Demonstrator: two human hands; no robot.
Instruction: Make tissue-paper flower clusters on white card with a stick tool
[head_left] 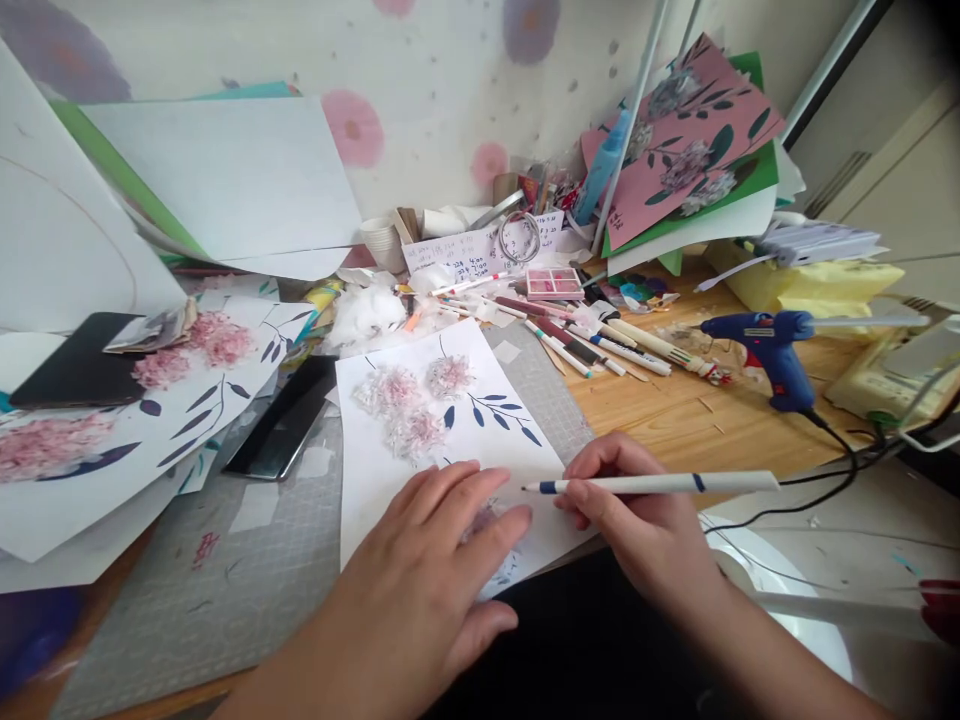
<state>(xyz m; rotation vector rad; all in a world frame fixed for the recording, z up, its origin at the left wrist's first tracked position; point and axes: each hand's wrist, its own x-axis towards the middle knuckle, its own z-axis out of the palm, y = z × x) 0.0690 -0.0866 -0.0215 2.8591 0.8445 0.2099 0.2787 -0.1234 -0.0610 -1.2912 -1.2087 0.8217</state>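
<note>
A white sheet of paper (367,500) lies in front of me on a grey cutting mat (292,580). Raised pink-and-white flower clusters (416,430) are on it, along with a dark blue leafy sprig (499,410). My left hand (435,560) rests over the sheet's lower part, fingers stretched out, partly covering another flower cluster. In my right hand (637,510) is a white marker pen (675,483) with a blue band, pinched between thumb and fingers. Its tip points left, close to my left fingertips; whether it touches the paper I cannot tell.
A blue glue gun (776,350) stands on the wooden table at right, its cord trailing down. Several pens and brushes (592,340) lie behind the sheet beside white fluff (367,318). A black phone (289,415) and finished flower sheets (217,420) lie to the left.
</note>
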